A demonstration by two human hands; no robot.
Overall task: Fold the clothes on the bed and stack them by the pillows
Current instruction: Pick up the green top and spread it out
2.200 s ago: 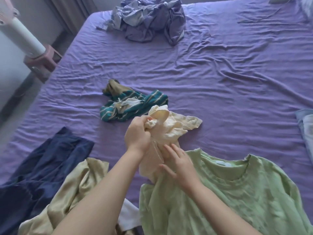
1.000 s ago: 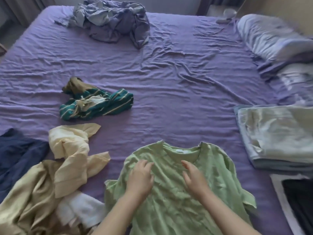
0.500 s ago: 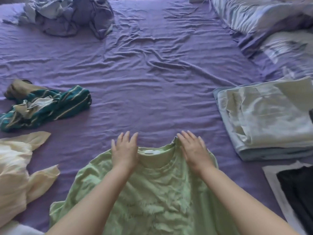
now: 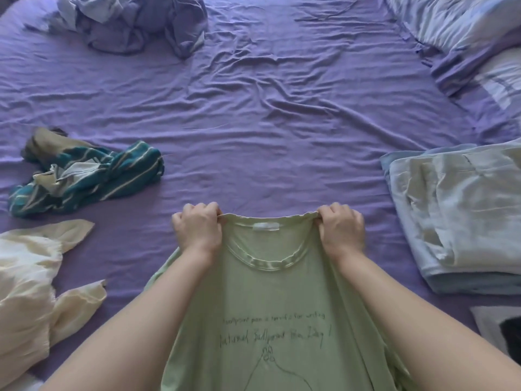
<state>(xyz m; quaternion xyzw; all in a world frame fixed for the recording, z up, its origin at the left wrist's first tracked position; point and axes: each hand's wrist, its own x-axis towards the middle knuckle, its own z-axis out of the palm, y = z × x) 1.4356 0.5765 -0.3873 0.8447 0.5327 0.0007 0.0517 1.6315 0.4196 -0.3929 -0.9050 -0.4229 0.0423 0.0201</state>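
Purple and heavily creased, the bed sheet (image 4: 253, 114) filled nearly the whole view, with striped pillows (image 4: 465, 32) banked at about two o'clock. At the six o'clock edge, closest to the person, hung the green T-shirt (image 4: 270, 300), printed front upward, its handwritten lettering and a line drawing legible below the collar. The left hand (image 4: 198, 230) had its fingers curled round the fabric at one shoulder point beside the neckline, and the right hand (image 4: 342, 228) gripped the other shoulder point likewise, so that the back of the collar was drawn taut between them and the body of the shirt trailed down toward the person. Judging by this, the step in hand was the opening of the fold: the shirt was being raised and straightened by its shoulders, not yet folded at all. The next move would call for laying it flat on the bare sheet around twelve o'clock, probably print side down, then bringing sleeves and sides inward before doubling it. A folded pale stack (image 4: 456, 210) sat at three o'clock, just short of the pillows, and looked the likely destination. Much remained: a teal striped garment (image 4: 93, 176) lay crumpled at nine o'clock, a cream garment (image 4: 31, 283) at eight, and a bluish bundle (image 4: 132, 21) at eleven. Loose sleeves, hidden below the forearms, might bunch underneath if the shirt were dropped carelessly.
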